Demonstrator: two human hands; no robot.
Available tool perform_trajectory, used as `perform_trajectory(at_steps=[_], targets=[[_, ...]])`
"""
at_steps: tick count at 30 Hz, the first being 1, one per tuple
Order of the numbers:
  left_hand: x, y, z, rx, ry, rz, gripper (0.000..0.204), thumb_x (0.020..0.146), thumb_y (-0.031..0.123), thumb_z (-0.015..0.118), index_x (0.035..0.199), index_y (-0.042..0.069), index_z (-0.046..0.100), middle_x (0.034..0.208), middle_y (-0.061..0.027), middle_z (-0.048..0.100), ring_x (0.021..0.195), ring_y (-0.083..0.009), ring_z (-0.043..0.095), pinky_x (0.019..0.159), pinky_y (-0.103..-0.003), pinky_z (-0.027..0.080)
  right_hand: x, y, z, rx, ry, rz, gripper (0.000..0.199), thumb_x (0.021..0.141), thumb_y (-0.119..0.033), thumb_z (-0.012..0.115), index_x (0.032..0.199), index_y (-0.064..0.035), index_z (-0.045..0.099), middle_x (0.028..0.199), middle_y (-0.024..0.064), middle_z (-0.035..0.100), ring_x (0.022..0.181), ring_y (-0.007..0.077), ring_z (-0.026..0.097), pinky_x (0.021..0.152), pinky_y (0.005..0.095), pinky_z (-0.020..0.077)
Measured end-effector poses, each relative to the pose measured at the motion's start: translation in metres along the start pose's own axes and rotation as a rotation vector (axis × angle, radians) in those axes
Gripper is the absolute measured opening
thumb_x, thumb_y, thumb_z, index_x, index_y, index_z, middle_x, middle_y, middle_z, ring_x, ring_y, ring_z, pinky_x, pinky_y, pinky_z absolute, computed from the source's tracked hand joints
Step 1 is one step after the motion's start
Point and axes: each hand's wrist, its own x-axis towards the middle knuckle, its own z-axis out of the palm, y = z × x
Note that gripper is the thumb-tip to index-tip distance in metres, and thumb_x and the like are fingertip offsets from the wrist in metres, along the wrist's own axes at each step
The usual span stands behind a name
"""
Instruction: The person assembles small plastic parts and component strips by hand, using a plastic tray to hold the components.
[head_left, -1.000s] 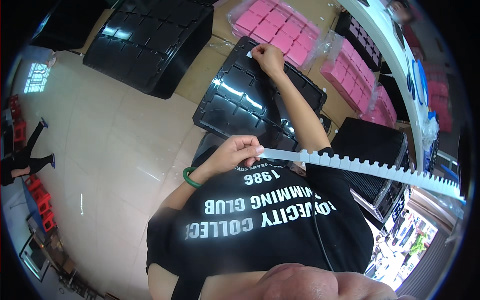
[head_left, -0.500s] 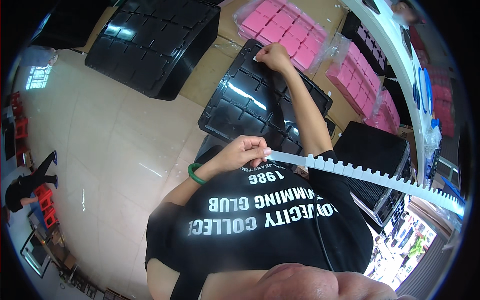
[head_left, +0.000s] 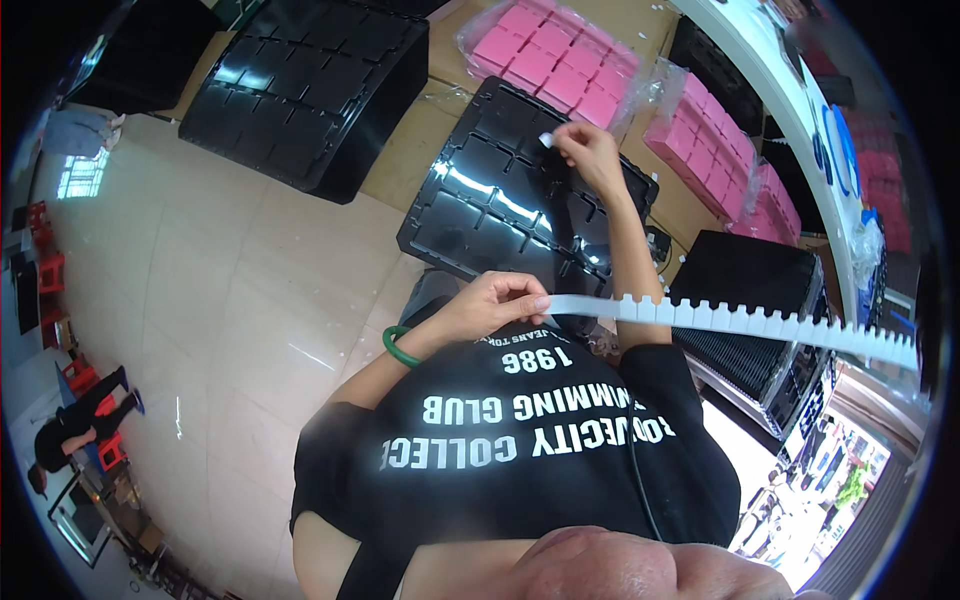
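Observation:
Between the thumb and fingers of my left hand [head_left: 500, 304] is the end of a long white strip [head_left: 690, 314] with a row of small tabs along its upper edge. The strip stretches off to the right, across my right forearm. My right hand [head_left: 592, 155] pinches a small white sticker-like piece [head_left: 547, 141] just above a glossy black plastic tray [head_left: 470, 225]. That tray has several rectangular sections and lies tilted before me. Its right part is hidden by my right arm. A green bangle [head_left: 397, 346] is on my left wrist.
A tall stack of black trays [head_left: 300, 90] stands at the far left. Pink foam blocks [head_left: 555, 55] in clear plastic lie beyond the tray, with more pink blocks [head_left: 700, 145] to the right. Another black stack [head_left: 745, 290] is near my right elbow. A white table edge [head_left: 770, 70] curves along the right.
My right hand has moved from the tray's far edge toward its middle right, with the white piece at its fingertips. The strip now runs more level; my left hand has barely moved.

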Motion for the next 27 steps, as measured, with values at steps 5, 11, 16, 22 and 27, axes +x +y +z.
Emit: perform_trajectory(at_steps=[5, 11, 16, 22, 27], targets=[[0.042, -0.03, 0.032, 0.33, -0.138, 0.284, 0.023, 0.092, 0.023, 0.063, 0.087, 0.002, 0.07, 0.084, -0.0029, 0.054, 0.081, -0.0109, 0.056, 0.071, -0.025, 0.045, -0.141, 0.051, -0.067, 0.15, 0.198, 0.139, 0.008, 0.085, -0.007, 0.063, 0.088, 0.0003, 0.064, 0.069, 0.0011, 0.06, 0.058, 0.0066, 0.055, 0.052, 0.0202, 0.0424], [0.125, -0.068, 0.162, 0.508, -0.537, 0.232, 0.075, 0.09, 0.025, 0.066, 0.144, -0.006, 0.026, 0.144, -0.0258, 0.035, 0.118, -0.0229, 0.055, 0.096, -0.029, 0.044, -0.398, 0.246, -0.145, 0.122, 0.596, 0.552, 0.028, 0.084, -0.023, 0.064, 0.103, -0.0022, 0.066, 0.105, 0.0143, 0.067, 0.091, 0.0267, 0.066, 0.079, 0.0355, 0.0522], [0.148, -0.021, 0.094, 0.458, -0.293, 0.143, 0.079, 0.088, 0.026, 0.068, 0.145, -0.006, 0.023, 0.141, -0.024, 0.042, 0.107, -0.0192, 0.062, 0.088, -0.032, 0.05, -0.423, 0.106, -0.108, -0.672, 0.347, 0.695, 0.02, 0.084, -0.014, 0.064, 0.097, -0.0004, 0.071, 0.093, 0.0137, 0.071, 0.086, 0.0277, 0.068, 0.08, 0.0381, 0.0512], [0.198, 0.063, -0.087, 1.012, 0.292, 0.29, 0.051, 0.086, 0.028, 0.068, 0.125, -0.003, 0.054, 0.115, -0.016, 0.063, 0.102, -0.0226, 0.064, 0.088, -0.033, 0.049, -0.255, 0.012, -0.105, -0.144, 0.253, 0.01, 0.019, 0.088, -0.012, 0.063, 0.102, -0.0013, 0.07, 0.09, 0.0086, 0.07, 0.076, 0.0115, 0.062, 0.069, 0.0248, 0.0473], [0.241, 0.096, -0.165, 1.155, 0.393, 0.163, 0.045, 0.086, 0.029, 0.066, 0.118, -0.003, 0.059, 0.11, -0.0164, 0.066, 0.1, -0.024, 0.063, 0.088, -0.033, 0.049, -0.041, 0.03, -0.122, -0.266, 0.308, -0.199, 0.021, 0.088, -0.014, 0.065, 0.102, 0.0003, 0.069, 0.089, 0.012, 0.071, 0.077, 0.0155, 0.066, 0.071, 0.0274, 0.0514]])
